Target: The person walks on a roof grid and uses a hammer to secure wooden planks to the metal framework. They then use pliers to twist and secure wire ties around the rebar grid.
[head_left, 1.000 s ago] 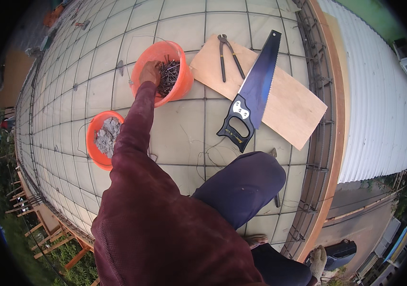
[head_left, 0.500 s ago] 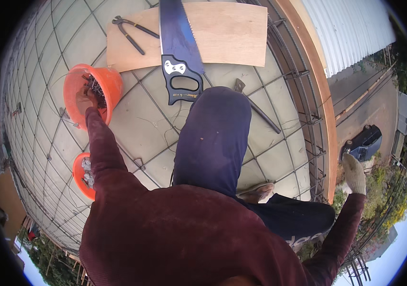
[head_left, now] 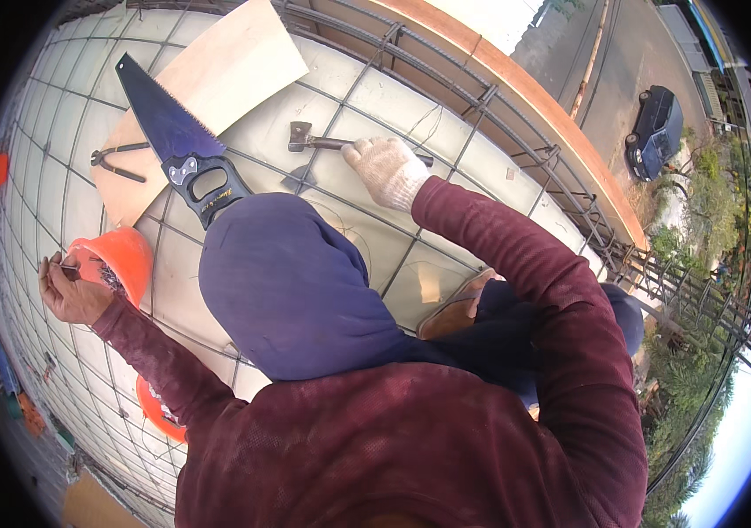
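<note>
Right hand (head_left: pixel 387 172) gloved, over hammer (head_left: pixel 301 136) handle, can't tell if closed; hammer's head lies left, axis crosswise. Left hand (head_left: pixel 78 297), farther off by bucket (head_left: pixel 131 255), pinches apparent nail (head_left: pixel 68 267).

In daylight we see a rebar grid (head_left: pixel 419 233) over pale deck panels (head_left: pixel 498 198), edged by a wooden formwork board (head_left: pixel 534 97); beyond, a grey road (head_left: pixel 608 97) with 1 dark car (head_left: pixel 654 133), trees (head_left: pixel 701 378), pale blue sky (head_left: pixel 736 449).
</note>
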`<state>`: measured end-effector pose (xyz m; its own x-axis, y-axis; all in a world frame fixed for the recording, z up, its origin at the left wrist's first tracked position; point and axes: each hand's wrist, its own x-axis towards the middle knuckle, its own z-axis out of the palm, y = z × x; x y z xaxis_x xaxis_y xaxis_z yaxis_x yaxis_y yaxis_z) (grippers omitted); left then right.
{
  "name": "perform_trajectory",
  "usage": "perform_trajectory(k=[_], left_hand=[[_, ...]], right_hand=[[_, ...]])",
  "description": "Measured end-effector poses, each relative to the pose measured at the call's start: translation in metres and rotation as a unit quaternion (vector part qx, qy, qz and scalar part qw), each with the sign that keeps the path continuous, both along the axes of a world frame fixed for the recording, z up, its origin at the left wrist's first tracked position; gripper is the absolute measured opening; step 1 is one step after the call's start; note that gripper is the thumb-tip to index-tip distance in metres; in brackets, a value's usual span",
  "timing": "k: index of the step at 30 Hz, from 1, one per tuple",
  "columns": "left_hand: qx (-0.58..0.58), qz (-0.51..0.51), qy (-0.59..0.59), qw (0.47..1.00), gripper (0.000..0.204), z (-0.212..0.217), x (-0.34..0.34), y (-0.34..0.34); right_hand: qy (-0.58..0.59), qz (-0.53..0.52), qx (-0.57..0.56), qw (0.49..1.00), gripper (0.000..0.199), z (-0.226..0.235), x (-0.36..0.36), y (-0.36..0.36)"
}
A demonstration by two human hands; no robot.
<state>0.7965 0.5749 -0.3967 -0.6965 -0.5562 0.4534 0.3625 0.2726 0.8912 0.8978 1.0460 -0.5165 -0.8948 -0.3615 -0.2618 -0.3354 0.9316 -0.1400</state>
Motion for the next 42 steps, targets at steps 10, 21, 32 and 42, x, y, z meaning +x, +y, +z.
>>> perform_trajectory(k=[10,21,32,42], left_hand=[[0.26,-0.56,-0.333,0.713,0.04,-0.042,-0.075,0.295],[-0.146,-0.587,-0.218,0.766,0.027,-0.138,-0.122,0.371],[-0.232,-0.619,-0.26,0.704,0.016,-0.235,-0.021,0.476],[-0.181,-0.627,-0.263,0.711,0.015,-0.247,-0.008,0.481]], right_hand=[[-0.03,-0.198,-0.012,0.98,0.02,-0.057,0.004,-0.022],[-0.323,-0.288,-0.388,0.814,0.03,0.056,0.055,0.037],[0.057,-0.475,-0.528,0.701,0.033,0.133,0.086,0.126],[0.038,-0.629,-0.394,0.669,0.035,0.082,0.087,0.11]])
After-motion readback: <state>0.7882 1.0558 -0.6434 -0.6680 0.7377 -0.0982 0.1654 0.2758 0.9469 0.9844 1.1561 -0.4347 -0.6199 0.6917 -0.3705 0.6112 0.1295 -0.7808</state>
